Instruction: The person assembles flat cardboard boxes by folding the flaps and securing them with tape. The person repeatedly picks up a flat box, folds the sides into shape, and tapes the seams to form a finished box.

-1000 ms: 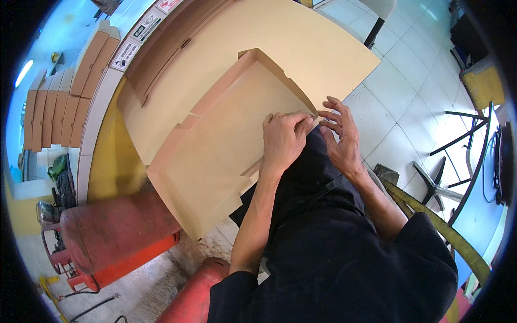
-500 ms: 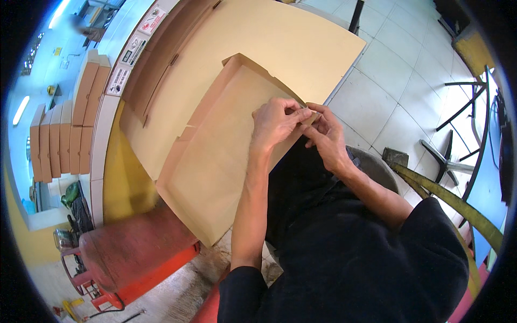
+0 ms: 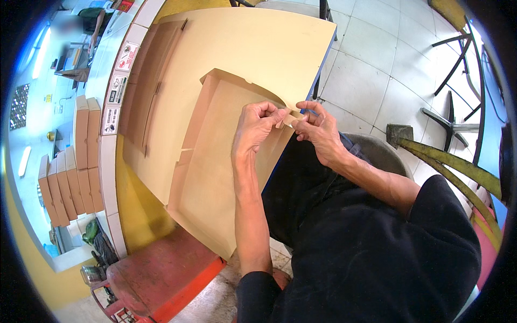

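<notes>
A brown cardboard box (image 3: 212,167) with partly raised sides lies on the cream table (image 3: 253,46), its near edge by my lap. My left hand (image 3: 256,126) pinches a small cardboard flap (image 3: 291,117) at the box's right corner between thumb and fingertips. From the other side, my right hand (image 3: 323,134) grips the same flap with thumb and index finger, other fingers bent. The flap stands bent between the two hands. Along the far side the wall of the box is up, and on the left a slit splits the folded side.
Flat brown cardboard pieces (image 3: 153,86) lie at the table's left. Past a tiled ledge (image 3: 109,161) stand several brown boxes (image 3: 67,185) and a person (image 3: 97,24). A red cylinder (image 3: 161,272) lies at lower left. A grey chair (image 3: 379,153) is at right.
My view has shifted, so the table and box sit differently in the picture. My hands have moved slightly apart, and the flap between them now shows more clearly.
</notes>
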Demonstrator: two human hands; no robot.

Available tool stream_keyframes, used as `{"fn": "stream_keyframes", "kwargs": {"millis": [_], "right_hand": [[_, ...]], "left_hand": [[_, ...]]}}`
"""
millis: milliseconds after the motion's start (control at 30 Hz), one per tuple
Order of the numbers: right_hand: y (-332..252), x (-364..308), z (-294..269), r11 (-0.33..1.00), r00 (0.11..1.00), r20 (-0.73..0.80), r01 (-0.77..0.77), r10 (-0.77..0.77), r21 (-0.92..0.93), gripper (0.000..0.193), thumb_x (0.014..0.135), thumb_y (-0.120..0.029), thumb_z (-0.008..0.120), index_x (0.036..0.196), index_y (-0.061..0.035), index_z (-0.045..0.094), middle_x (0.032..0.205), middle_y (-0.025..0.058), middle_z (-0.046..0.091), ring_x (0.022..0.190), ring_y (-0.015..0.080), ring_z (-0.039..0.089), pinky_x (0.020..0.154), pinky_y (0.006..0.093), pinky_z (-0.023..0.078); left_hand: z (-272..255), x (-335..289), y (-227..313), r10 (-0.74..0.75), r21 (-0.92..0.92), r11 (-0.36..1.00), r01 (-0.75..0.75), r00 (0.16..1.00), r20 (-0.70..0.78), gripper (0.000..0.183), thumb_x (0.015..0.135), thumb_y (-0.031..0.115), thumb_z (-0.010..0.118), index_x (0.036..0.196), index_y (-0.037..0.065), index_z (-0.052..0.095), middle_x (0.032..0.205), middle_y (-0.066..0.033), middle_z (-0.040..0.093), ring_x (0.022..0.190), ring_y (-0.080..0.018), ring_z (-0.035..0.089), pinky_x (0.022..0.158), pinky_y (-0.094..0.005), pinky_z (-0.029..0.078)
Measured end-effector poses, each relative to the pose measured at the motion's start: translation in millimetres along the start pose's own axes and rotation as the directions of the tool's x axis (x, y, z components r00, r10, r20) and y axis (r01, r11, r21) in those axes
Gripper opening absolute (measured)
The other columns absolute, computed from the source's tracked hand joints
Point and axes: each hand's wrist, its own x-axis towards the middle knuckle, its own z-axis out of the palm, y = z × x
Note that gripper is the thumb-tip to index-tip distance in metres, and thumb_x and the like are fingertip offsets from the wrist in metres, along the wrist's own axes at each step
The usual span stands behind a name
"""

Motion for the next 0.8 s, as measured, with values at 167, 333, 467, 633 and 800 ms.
{"fn": "stream_keyframes", "kwargs": {"millis": [167,333,467,633,800], "right_hand": [[7.5,3.8,-5.5,0.999,0.996,0.083,0.034,-0.036,0.026,0.053,0.088,-0.004,0.074,0.132,0.0074,0.047,0.084,0.0041,0.058,0.073,0.0135,0.059,0.064,0.0284,0.051],[1.3,5.0,-4.4,1.000,0.995,0.095,0.018,-0.021,0.025,0.053,0.088,-0.004,0.074,0.132,0.0081,0.047,0.084,0.0044,0.058,0.070,0.0135,0.059,0.064,0.0290,0.051],[2.3,7.2,-4.6,0.999,0.997,0.073,0.035,-0.035,0.004,0.050,0.088,-0.004,0.074,0.129,0.0078,0.049,0.084,0.0044,0.058,0.070,0.0134,0.060,0.063,0.0282,0.053],[4.3,7.0,-1.3,0.997,0.999,0.016,0.046,-0.045,-0.055,0.047,0.087,-0.004,0.073,0.127,0.0074,0.052,0.084,0.0052,0.058,0.071,0.0131,0.062,0.062,0.0261,0.056],[2.0,6.3,-0.6,0.995,0.999,0.000,0.040,-0.040,-0.086,0.045,0.087,-0.003,0.072,0.127,0.0047,0.053,0.084,0.0044,0.058,0.071,0.0122,0.061,0.063,0.0257,0.056]], "left_hand": [[-3.0,3.9,-15.7,-0.017,0.000,1.000,0.017,1.000,-0.008,0.020,0.091,0.020,0.076,0.080,0.005,0.068,0.070,0.0012,0.061,0.064,-0.0068,0.048,0.062,-0.0255,0.036],[-0.2,2.7,-15.3,-0.029,-0.042,0.999,0.028,0.999,-0.025,0.020,0.093,0.020,0.074,0.082,0.004,0.068,0.073,0.0013,0.062,0.068,-0.0065,0.048,0.066,-0.0244,0.036],[3.4,0.7,-8.8,-0.044,-0.023,0.999,0.044,0.999,-0.021,0.020,0.093,0.020,0.074,0.082,0.005,0.068,0.074,0.0012,0.062,0.068,-0.0069,0.048,0.067,-0.0250,0.036],[3.9,0.9,-13.2,-0.041,-0.038,0.999,0.039,0.998,-0.046,0.022,0.093,0.023,0.075,0.081,0.005,0.068,0.074,0.0008,0.063,0.068,-0.0069,0.046,0.067,-0.0251,0.034],[4.1,-0.2,-13.4,-0.026,-0.026,0.999,0.025,0.998,-0.062,0.025,0.092,0.026,0.077,0.081,0.005,0.068,0.073,0.0008,0.063,0.069,-0.0069,0.046,0.068,-0.0251,0.034]]}}
